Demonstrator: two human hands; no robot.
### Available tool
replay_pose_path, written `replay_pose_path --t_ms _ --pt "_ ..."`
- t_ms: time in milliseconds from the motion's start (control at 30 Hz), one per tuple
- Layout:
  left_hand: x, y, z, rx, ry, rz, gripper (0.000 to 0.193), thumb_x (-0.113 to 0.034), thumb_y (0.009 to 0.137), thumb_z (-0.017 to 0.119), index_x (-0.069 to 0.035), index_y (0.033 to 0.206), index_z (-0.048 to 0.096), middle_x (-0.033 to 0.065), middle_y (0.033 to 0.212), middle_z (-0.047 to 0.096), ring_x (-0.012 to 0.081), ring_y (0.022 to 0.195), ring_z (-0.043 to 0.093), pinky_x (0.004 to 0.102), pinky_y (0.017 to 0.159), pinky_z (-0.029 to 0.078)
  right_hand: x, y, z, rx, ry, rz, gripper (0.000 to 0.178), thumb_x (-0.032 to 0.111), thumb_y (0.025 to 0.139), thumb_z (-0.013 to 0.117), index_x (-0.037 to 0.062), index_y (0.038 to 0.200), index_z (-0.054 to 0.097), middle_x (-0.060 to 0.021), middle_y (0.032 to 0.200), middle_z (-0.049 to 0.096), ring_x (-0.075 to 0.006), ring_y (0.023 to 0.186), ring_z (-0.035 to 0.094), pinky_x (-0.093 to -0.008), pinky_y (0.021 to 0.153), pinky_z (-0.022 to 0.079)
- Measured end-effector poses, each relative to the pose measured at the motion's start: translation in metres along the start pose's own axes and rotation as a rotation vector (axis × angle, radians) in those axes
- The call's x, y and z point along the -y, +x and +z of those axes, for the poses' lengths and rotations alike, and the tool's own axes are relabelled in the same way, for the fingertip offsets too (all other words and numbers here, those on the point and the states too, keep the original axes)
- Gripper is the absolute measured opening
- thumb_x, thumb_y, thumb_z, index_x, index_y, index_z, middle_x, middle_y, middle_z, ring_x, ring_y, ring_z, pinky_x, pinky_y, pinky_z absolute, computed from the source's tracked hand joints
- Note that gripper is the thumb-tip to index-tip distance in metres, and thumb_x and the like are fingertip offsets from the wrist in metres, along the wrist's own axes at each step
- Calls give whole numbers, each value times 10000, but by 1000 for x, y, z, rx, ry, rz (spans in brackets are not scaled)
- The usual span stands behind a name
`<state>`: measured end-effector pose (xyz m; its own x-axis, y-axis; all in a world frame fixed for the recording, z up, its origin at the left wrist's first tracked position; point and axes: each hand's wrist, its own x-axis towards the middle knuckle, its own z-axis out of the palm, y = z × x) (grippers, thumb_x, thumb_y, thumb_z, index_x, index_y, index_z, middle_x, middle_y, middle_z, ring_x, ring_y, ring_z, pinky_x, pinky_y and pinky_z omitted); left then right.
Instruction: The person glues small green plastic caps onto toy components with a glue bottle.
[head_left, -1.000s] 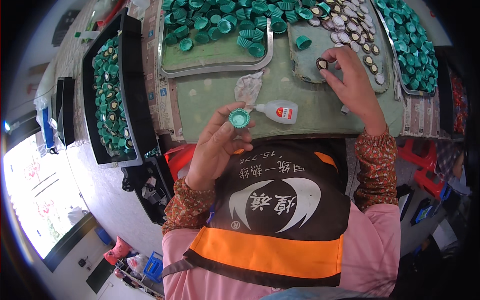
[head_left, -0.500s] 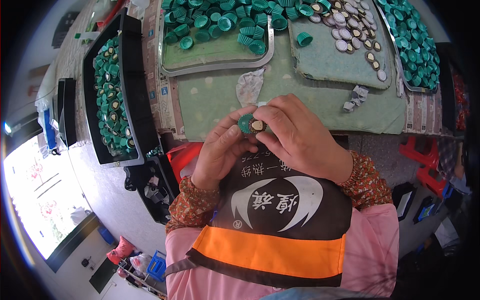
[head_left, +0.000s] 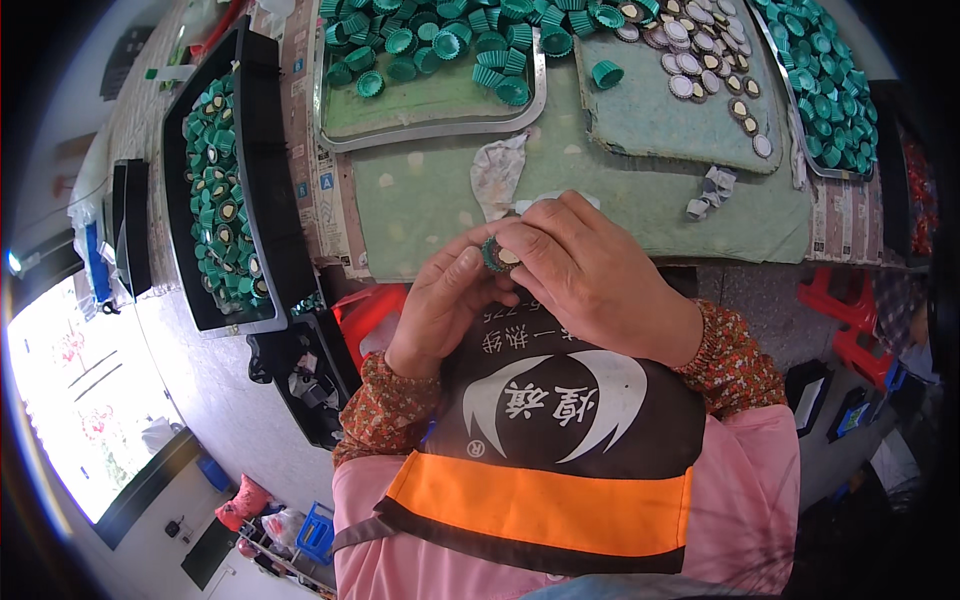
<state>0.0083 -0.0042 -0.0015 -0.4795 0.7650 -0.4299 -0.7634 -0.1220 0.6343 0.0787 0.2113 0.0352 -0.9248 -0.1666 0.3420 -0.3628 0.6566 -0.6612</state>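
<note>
Between my hands, above the apron, is a small green fluted cup [head_left: 488, 254], pinched by the fingers of my left hand [head_left: 437, 295]. A small round disc [head_left: 508, 258], brown-edged with a pale centre, sits against the cup's opening. My right hand [head_left: 590, 275] grips this disc with thumb and fingertips, and its fingers cover part of both pieces. How far the disc sits inside the cup is hidden. Just beyond my fingers, a crumpled white cloth [head_left: 498, 172] lies on the green table mat [head_left: 415, 215].
A metal-rimmed tray [head_left: 435, 135] of green cups stands at the far side. Right of it, a pad [head_left: 640, 140] bears loose discs. Another cup tray [head_left: 838, 172] is far right. At left, a black bin [head_left: 262, 190] holds cups with discs. Crumpled paper [head_left: 712, 192] lies on the mat.
The disc has moved left onto the green cup, and my right fingers have closed in over it. The cup has turned so less of its face shows.
</note>
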Motion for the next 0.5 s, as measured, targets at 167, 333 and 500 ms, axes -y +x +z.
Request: replay_pose_path --t_ms 167,333,500 --pt "1 0 3 -75 11 -12 556 -366 1079 552 35 1457 480 104 1192 659 190 987 703 351 853 617 0 0 1 -15 13 -5 519 16 775 781 19 1255 583 -133 1049 570 -343 907 582 -425 806 517" --pt "4 2 1 -50 -23 -18 548 -372 1077 556 36 1437 493 102 1171 658 190 982 699 353 854 616 -1 -2 2 -24 17 -3 522 15 769 786 15 1250 585 -135 1052 570 -344 906 583 -430 806 516" --pt "3 2 2 -55 -5 -26 553 -381 1074 559 33 1434 495 103 1168 659 197 993 700 354 859 615 -1 -2 1 -19 11 -9 532 18 762 793 10 1252 586 -135 1052 569 -344 910 583 -434 812 516"
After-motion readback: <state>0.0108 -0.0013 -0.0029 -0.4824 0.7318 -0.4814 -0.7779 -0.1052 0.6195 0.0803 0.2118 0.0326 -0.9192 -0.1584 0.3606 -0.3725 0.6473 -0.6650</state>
